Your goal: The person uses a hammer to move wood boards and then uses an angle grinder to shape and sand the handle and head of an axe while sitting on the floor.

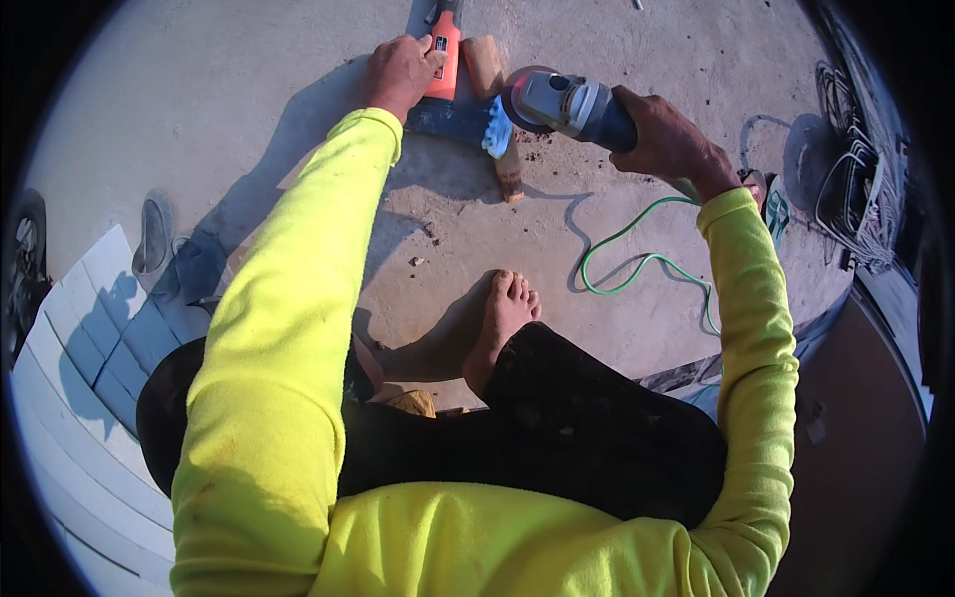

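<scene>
My right hand (671, 144) is wrapped round the dark body of an angle grinder (562, 99). The grinder's reddish-brown disc (521, 98) sits beside a light blue ridged piece (497, 127). With my left hand (400, 75) I grip an orange-red tool (443, 60) with a black end, its kind unclear. Below that tool a dark flat area reaches toward the blue piece; whether it is part of the tool or shadow, I cannot tell. A wooden piece (483, 66) lies behind the blue piece, and another wooden end (509, 179) shows in front of it.
A green cord (617, 284) loops over the concrete floor (567, 234) near my right forearm. Coiled wires and metal rods (865, 189) lie at the far right. Grey sandals (154, 234) and pale panels (99, 333) are on the left. My bare foot (502, 323) rests between.
</scene>
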A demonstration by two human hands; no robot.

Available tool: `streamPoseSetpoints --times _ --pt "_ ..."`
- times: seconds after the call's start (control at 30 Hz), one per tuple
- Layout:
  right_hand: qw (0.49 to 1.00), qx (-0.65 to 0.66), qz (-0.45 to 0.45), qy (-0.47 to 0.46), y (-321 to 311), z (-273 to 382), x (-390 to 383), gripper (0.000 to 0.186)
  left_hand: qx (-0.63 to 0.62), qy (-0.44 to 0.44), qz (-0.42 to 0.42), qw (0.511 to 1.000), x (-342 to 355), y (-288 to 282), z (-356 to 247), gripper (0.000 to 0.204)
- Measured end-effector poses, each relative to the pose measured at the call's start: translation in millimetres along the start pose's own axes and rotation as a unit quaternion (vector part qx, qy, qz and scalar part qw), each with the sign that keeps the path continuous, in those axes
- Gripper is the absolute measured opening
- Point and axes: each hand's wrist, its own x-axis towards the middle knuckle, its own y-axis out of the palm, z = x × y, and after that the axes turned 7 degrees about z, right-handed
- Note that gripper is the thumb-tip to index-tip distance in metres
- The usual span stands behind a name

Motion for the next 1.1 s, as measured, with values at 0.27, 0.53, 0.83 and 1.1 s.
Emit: streamPoseSetpoints --times 0.27,0.53,0.83,1.1 --pt "1.0 -0.024 0.005 -0.018 19 15 -15 0.059 -0.009 0.003 -0.01 1.0 5 1 -2 0.047" --pt "0.997 -0.061 0.047 -0.024 28 31 -17 0.059 0.019 0.016 -0.025 0.999 5 -2 2 0.048" --pt "0.997 -0.049 0.038 -0.046 36 36 -19 0.057 0.004 0.005 -0.008 1.0 0 -1 3 0.049" --pt "0.997 -0.043 0.04 -0.041 39 40 -22 0.056 -0.018 -0.013 -0.024 0.999 7 8 -1 0.044"
